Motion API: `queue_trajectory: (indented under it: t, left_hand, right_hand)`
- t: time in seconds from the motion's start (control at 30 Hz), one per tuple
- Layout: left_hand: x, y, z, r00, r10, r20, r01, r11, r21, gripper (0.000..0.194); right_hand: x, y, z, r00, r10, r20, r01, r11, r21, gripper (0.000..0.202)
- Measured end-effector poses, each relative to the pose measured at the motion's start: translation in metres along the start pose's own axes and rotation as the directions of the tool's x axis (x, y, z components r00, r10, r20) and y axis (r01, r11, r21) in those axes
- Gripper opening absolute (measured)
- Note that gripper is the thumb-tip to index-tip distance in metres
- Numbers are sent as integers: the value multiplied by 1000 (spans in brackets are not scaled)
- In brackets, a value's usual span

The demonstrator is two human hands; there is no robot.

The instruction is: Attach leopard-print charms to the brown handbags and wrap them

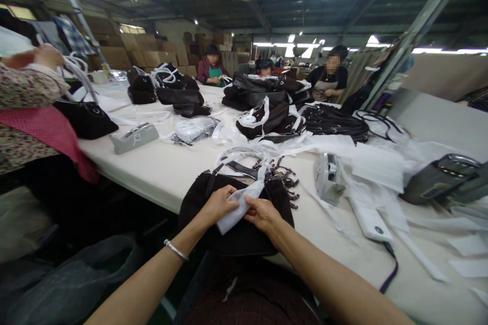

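A black handbag (244,241) lies at the table's near edge, in front of my body. White wrapping covers its handles, and a strip of white tissue (232,216) hangs down over its front. My left hand (222,204) pinches the left edge of this tissue. From the other side, my right hand (263,213) grips the tissue between thumb and fingers. Just behind the bag's right side lies a cluster of small dark straps or tags (287,177).
Grey tape dispensers (330,180) (134,137) stand right and left on the white table (152,162). A white power bank (369,216), a dark speaker-like device (442,177) and paper sheets lie right. Black bags (267,91) are piled behind. A person (34,106) works at left; others sit across.
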State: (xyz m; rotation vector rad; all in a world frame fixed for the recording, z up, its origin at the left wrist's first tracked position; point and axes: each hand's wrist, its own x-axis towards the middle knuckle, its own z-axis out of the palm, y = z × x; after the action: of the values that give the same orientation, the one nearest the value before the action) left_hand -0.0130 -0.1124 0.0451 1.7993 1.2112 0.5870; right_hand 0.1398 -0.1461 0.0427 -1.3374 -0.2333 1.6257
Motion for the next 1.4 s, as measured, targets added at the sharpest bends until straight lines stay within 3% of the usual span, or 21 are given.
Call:
queue_trajectory:
  t: [0.07,0.17,0.37,0.57,0.67,0.87,0.97,1.07,1.2,1.3,1.4]
  left_hand:
    - [-10,6,3,995,72,-66,-59,983,176,25]
    - [-28,13,11,970,211,-123,-132,877,463,24]
    - [-55,10,30,933,359,12,-223,555,801,23]
    - [-60,-5,26,842,521,143,-357,339,870,30]
    - [-57,-6,23,827,531,183,-378,286,880,30]
    - [-60,-8,17,776,564,283,-473,223,852,30]
    - [-72,-11,11,779,549,304,-524,303,796,30]
    - [-78,-9,3,856,462,233,-481,545,687,19]
    - [-57,0,-4,987,159,10,-145,870,471,20]
    - [-29,2,-6,993,-32,-112,68,941,332,17]
    - [-12,0,-8,993,-73,-95,94,966,241,27]
  right_hand:
    - [4,2,-1,1000,-15,-9,15,1000,-7,6]
    - [8,5,-3,999,-36,-23,35,999,-16,8]
    - [15,13,-4,999,-29,-27,29,1000,9,12]
    - [3,-7,-3,988,123,88,-128,990,50,6]
    - [-2,-18,-1,971,177,161,-196,974,111,19]
    - [8,-14,4,977,212,39,-215,969,122,6]
    - [16,-13,5,974,223,36,-226,966,129,9]
    - [21,-15,5,971,228,65,-236,960,151,16]
    - [22,-16,6,966,238,104,-253,954,160,19]
    - [20,-17,4,969,218,116,-236,958,164,17]
    - [18,-20,1,976,169,139,-194,962,191,18]
